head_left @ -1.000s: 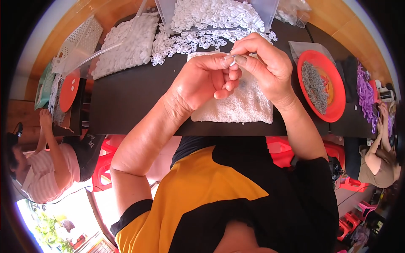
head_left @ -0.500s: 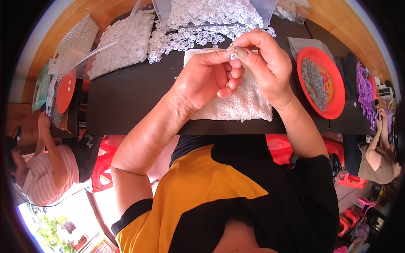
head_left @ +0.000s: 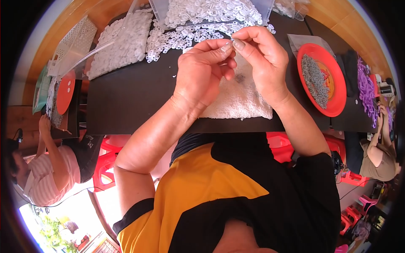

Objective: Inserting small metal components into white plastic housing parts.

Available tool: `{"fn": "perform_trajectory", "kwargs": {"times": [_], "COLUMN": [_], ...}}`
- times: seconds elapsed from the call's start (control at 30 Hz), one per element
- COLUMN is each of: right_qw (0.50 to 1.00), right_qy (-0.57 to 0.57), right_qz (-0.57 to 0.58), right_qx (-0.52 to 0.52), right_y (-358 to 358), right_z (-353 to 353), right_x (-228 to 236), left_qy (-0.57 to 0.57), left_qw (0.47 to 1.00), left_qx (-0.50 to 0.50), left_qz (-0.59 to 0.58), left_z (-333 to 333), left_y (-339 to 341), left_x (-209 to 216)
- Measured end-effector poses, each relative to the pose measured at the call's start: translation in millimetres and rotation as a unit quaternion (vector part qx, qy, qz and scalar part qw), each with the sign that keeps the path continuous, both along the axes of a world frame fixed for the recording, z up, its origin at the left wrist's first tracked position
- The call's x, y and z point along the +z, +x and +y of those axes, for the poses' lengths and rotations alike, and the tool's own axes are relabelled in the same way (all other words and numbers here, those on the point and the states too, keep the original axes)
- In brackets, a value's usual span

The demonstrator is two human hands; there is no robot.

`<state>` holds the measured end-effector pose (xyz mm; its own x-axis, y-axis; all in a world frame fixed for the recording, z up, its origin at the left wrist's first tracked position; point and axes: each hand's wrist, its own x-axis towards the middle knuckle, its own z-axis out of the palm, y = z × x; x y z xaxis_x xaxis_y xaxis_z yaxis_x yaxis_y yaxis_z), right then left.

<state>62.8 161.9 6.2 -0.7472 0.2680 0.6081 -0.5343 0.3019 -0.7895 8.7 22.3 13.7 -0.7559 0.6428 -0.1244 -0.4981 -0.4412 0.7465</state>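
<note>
Above the far part of a white towel (head_left: 236, 103), both my hands meet at the fingertips. My left hand (head_left: 200, 69) pinches with thumb and index finger, its other fingers curled. A tiny pale bit, perhaps the small white plastic piece seen there earlier, shows between the fingertips. My right hand (head_left: 268, 67) also pinches at that spot with thumb and forefinger; what it grips is too small and covered to name. Just beyond lie many loose white plastic pieces (head_left: 179, 38) with holes. Right of the towel, a red bowl (head_left: 337, 90) holds small grey metal parts (head_left: 314, 82).
A clear bin (head_left: 158, 10) heaped with white pieces stands at the back, beside a filled clear bag (head_left: 118, 44). White baskets (head_left: 78, 36) and a red plate (head_left: 65, 95) are at left. Purple strips (head_left: 366, 90) lie far right. People work at both sides.
Both hands have shifted slightly away from me, and the left has turned more upright. The white piece at the fingertips has become mostly hidden. A greyish patch on the towel has come into view.
</note>
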Motion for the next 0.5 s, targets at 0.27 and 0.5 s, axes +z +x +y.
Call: {"fn": "perform_trajectory", "kwargs": {"times": [0.27,0.5], "right_qw": [0.998,0.993], "right_qy": [0.033,0.111], "right_qz": [-0.053,-0.048], "right_qx": [0.004,0.009], "right_y": [-2.8,-5.4], "right_z": [10.2,5.7], "right_x": [-1.8,-5.0], "left_qy": [-0.038,-0.049], "left_qw": [0.993,0.99], "left_qx": [0.053,0.061], "left_qz": [0.095,0.121], "left_z": [-10.7,-7.8], "left_y": [-12.9,-7.4], "left_x": [3.6,-2.4]}}
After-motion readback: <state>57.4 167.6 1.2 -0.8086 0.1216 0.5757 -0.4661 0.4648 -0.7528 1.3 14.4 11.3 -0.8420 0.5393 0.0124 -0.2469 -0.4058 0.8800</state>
